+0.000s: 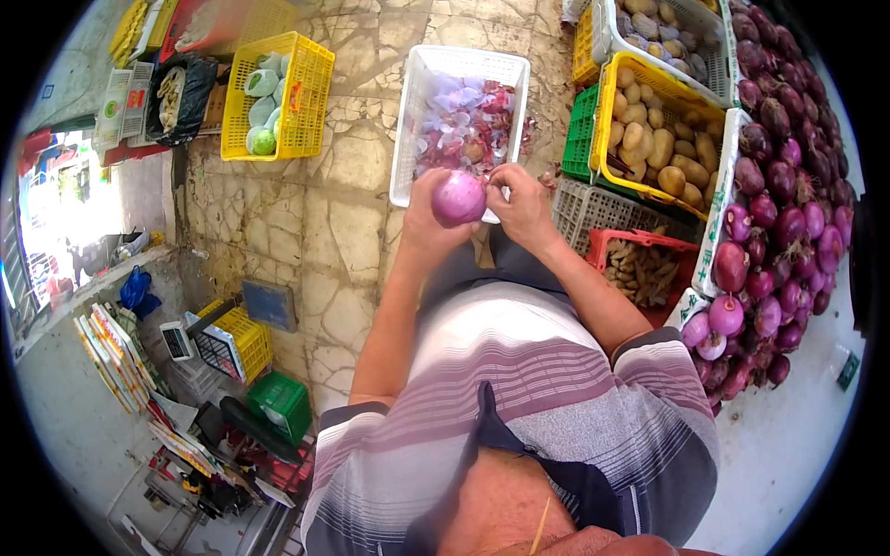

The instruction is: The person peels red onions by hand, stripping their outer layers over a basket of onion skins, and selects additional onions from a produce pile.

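Note:
My left hand (428, 222) is wrapped round a red onion (459, 197), whose surface is smooth and pinkish purple. Close against the onion's right side, my right hand (524, 211) is closed in a pinch at its end; what lies between the fingertips is too small to make out. Both hands are over the near end of a white plastic crate (400, 139). Loose onion skins (468, 116), purple and pale, cover the crate's bottom.
To the right are a yellow crate of potatoes (654, 139), a red crate of ginger (640, 269) and a large heap of red onions (788, 204). A yellow crate (320, 102) with wrapped round green produce stands left on the stone floor (348, 232).

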Demonstrator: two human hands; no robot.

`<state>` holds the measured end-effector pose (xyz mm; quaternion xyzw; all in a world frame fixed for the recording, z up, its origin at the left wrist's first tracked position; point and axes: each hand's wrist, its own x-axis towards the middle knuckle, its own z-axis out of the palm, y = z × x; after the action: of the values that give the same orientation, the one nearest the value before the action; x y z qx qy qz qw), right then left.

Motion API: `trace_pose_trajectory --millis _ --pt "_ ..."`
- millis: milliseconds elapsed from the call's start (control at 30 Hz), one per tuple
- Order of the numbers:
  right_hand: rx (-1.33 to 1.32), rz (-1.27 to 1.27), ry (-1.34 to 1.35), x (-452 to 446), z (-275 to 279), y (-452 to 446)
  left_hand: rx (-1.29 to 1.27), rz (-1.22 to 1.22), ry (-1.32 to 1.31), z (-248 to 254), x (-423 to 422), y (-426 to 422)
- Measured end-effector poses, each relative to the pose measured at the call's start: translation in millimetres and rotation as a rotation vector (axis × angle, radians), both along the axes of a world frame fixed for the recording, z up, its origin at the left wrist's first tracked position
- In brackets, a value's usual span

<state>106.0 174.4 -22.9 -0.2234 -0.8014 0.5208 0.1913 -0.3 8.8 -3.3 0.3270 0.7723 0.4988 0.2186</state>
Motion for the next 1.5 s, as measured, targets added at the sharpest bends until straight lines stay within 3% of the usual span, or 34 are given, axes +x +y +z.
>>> trace_pose_trajectory --millis 167,467,567,667,1267,1500 --pt "-0.202 -0.035 -0.043 4 -6 4 -0.002 0.021 -0.049 -3 0 -2" --pt "-0.243 0.015 -0.14 5 12 -1 -0.026 0.078 -0.108 4 1 0" --pt "-0.56 -0.011 -0.059 6 -11 -4 -0.044 0.044 -0.037 1 0 -3" --pt "-0.637 -0.003 -0.054 5 -14 -2 -0.026 0.042 -0.049 1 0 -3" --pt "-0.835 0.018 -0.019 -2 -23 -2 -0.002 0.039 -0.033 9 -5 -4" --pt "-0.754 0.05 -0.034 -10 -2 5 0.028 0.038 -0.028 20 -10 0"
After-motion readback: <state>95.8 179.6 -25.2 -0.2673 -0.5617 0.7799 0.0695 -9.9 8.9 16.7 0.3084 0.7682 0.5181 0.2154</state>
